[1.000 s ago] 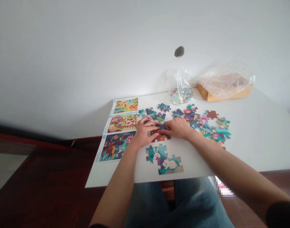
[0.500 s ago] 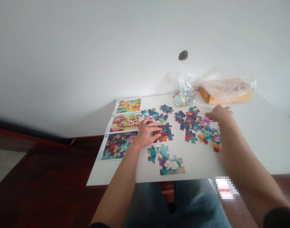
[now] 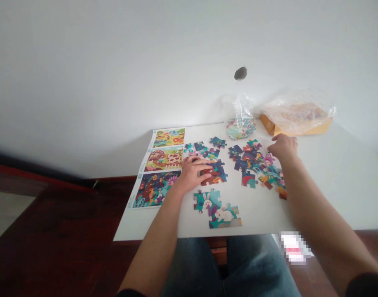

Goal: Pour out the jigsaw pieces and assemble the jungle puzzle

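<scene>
My left hand (image 3: 193, 173) lies palm down with fingers stretched out over joined jigsaw pieces showing a brown bear (image 3: 218, 173). Nearer to me are joined rabbit pieces (image 3: 224, 215), a white rabbit on teal. At the right edge of a heap of loose jigsaw pieces (image 3: 253, 161), my right hand (image 3: 284, 147) reaches down with its fingers bent, thumb and forefinger apart. No piece shows in it; its underside is hidden. Several loose pieces (image 3: 217, 142) lie beyond my left hand. A picture sheet (image 3: 162, 165) with three printed scenes is left of it.
A clear plastic bag of jigsaw pieces (image 3: 240, 126) stands at the back of the white table (image 3: 340, 181), against the wall. Right of it is an orange box (image 3: 300, 128) with a clear plastic bag over it. The table's front edge is close to my legs.
My right hand has turned a little and shifted slightly left at the heap's right edge. My left hand stays on the bear pieces. The whole view has moved slightly.
</scene>
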Tool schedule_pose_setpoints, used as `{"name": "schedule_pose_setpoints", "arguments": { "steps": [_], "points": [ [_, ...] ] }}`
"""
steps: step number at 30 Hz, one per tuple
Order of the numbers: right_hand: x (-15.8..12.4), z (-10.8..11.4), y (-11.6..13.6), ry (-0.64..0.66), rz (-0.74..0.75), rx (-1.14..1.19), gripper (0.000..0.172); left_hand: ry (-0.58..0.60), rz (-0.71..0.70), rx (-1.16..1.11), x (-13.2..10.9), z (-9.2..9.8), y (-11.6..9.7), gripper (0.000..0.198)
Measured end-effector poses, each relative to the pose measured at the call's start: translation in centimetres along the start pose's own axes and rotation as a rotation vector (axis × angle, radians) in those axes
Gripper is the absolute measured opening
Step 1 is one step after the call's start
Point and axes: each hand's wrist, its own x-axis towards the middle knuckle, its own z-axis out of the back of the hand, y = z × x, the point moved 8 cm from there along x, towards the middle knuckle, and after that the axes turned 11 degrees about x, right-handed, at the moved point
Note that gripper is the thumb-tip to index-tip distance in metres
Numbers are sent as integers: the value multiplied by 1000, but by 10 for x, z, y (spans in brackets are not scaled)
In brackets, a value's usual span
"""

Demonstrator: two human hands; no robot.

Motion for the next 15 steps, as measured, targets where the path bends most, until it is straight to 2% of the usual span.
{"name": "schedule_pose_setpoints", "arguments": {
  "steps": [3, 5, 6, 8, 11, 13, 15],
  "points": [
    [-3, 17, 12, -135, 12, 140, 39, -13, 3, -5, 0, 1, 0, 23],
    [-10, 25, 32, -201, 110, 362, 36, -32, -2, -8, 0, 1, 1, 24],
    [-16, 24, 43, -192, 154, 502, 35, -44, -7, -10, 0, 1, 1, 24],
    [-32, 11, 69, -67, 178, 799, 39, -79, -29, -23, 1, 3, 0, 23],
    [-69, -26, 113, 274, 105, 1201, 46, -130, -86, -59, 2, 7, -4, 23],
    [-98, -50, 137, 481, 22, 1336, 49, -136, -117, -85, 3, 9, -8, 28],
    [-120, -64, 153, 579, -10, 1406, 48, -132, -129, -113, 3, 11, -13, 30]
  ]
}}
